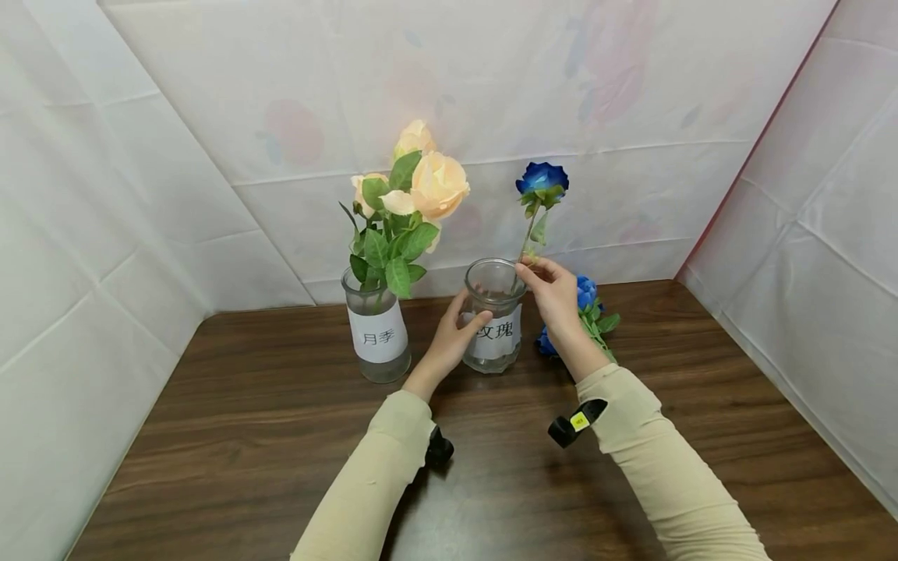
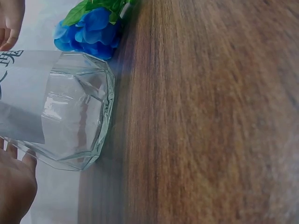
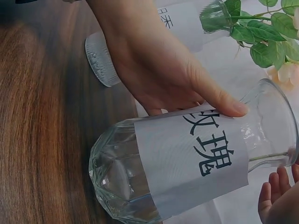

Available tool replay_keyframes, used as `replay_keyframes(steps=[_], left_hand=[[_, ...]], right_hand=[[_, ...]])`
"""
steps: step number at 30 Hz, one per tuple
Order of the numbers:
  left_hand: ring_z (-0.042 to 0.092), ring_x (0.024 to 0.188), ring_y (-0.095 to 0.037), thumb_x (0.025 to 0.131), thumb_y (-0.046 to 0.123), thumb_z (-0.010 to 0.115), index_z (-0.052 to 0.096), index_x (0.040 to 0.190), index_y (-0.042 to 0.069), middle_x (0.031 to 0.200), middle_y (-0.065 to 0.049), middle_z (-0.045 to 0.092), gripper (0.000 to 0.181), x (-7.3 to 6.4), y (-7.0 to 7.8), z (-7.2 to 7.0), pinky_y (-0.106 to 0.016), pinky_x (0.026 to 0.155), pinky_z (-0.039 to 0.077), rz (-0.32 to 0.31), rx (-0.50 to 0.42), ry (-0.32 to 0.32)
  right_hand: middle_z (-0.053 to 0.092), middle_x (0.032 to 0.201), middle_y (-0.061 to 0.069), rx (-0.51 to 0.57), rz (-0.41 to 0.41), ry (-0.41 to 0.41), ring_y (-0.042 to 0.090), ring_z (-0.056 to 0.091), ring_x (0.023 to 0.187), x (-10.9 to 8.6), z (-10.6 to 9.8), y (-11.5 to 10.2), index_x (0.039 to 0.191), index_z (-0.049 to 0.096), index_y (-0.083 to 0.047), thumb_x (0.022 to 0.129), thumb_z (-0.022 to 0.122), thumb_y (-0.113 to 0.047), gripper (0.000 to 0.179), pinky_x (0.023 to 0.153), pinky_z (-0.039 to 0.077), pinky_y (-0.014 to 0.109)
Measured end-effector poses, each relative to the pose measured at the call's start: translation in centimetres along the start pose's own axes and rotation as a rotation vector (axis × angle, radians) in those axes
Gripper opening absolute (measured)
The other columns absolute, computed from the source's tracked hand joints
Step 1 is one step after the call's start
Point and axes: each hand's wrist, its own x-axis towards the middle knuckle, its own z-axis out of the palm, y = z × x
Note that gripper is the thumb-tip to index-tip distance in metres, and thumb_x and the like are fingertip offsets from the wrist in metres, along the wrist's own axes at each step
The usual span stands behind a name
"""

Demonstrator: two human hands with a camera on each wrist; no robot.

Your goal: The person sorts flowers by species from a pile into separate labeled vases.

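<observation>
My left hand [image 1: 447, 340] holds a glass vase [image 1: 493, 364] from its left side, thumb across the front and fingers behind. A white paper label with black characters wraps this vase. At the vase's rim, my right hand [image 1: 559, 302] pinches the stem of a blue rose [image 1: 542, 181]. The bloom stands above the hand, leaning slightly right. In the right wrist view, the lower stem [image 3: 268, 156] shows within the vase's neck. More blue roses [image 1: 586, 292] lie on the table behind my right wrist, partly hidden by it; the left wrist view shows their blue petals [image 2: 96, 32].
Left of the held vase stands a second labelled glass vase [image 1: 379, 369] with several peach flowers [image 1: 438, 185] and green leaves. Both vases are near the back of the brown wooden table [image 1: 231, 436]. White cloth walls [image 1: 281, 226] rise behind and on both sides.
</observation>
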Motion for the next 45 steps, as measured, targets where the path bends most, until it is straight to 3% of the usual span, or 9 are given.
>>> replay_keyframes(steps=[6,14,23,36,43,45], left_hand=[[0.035,0.138,-0.022,0.1,0.044,0.057,0.029,0.157,0.021,0.149,-0.004,0.04,0.068,-0.1,-0.1,0.0,-0.05,0.115,0.026,0.014,-0.004,-0.001],[0.033,0.14,-0.02,0.1,0.044,0.057,0.029,0.156,0.027,0.151,-0.002,0.038,0.065,-0.1,-0.3,0.1,-0.049,0.117,0.021,0.009,-0.005,0.005],[0.033,0.141,-0.024,0.097,0.051,0.058,0.027,0.158,0.021,0.153,-0.004,0.036,0.074,-0.1,-0.2,0.1,-0.051,0.116,0.024,0.002,-0.01,0.012],[0.032,0.141,-0.027,0.102,0.038,0.056,0.027,0.158,0.024,0.153,-0.008,0.036,0.065,0.0,-0.3,0.2,-0.052,0.115,0.025,-0.016,-0.003,0.007],[0.027,0.144,-0.035,0.104,0.027,0.053,0.021,0.158,0.011,0.156,-0.018,0.029,0.065,-1.6,3.5,-0.2,-0.054,0.115,0.024,-0.061,0.003,-0.042],[0.025,0.145,-0.035,0.104,0.028,0.053,0.021,0.158,0.011,0.158,-0.017,0.028,0.065,-1.7,3.6,-0.2,-0.054,0.116,0.023,-0.065,0.003,-0.042]], right_hand=[[0.065,0.114,0.005,0.009,0.02,-0.027,0.009,0.055,0.088,0.0,0.1,0.1,0.122,0.067,0.001,0.096,0.069,-0.022,0.035,0.073,0.046,0.02],[0.063,0.126,0.01,-0.026,0.043,-0.057,0.012,0.055,0.098,0.1,0.1,0.1,0.124,0.066,0.0,0.098,0.065,-0.023,0.035,0.076,0.046,0.022],[0.063,0.122,0.014,-0.101,0.084,-0.122,0.026,0.059,0.108,0.7,0.6,-0.7,0.125,0.067,-0.005,0.097,0.065,-0.02,0.032,0.093,0.048,0.043],[0.064,0.119,0.015,-0.127,0.1,-0.129,0.028,0.061,0.105,1.1,0.7,-1.0,0.125,0.067,-0.004,0.096,0.068,-0.019,0.033,0.095,0.048,0.042],[0.055,0.135,0.015,-0.137,0.137,-0.147,0.03,0.048,0.125,1.3,0.7,-1.2,0.131,0.062,-0.002,0.094,0.069,-0.016,0.04,0.103,0.042,0.046],[0.054,0.138,0.015,-0.132,0.131,-0.159,0.03,0.046,0.129,1.3,0.6,-1.2,0.131,0.062,-0.001,0.094,0.069,-0.015,0.041,0.104,0.041,0.047]])
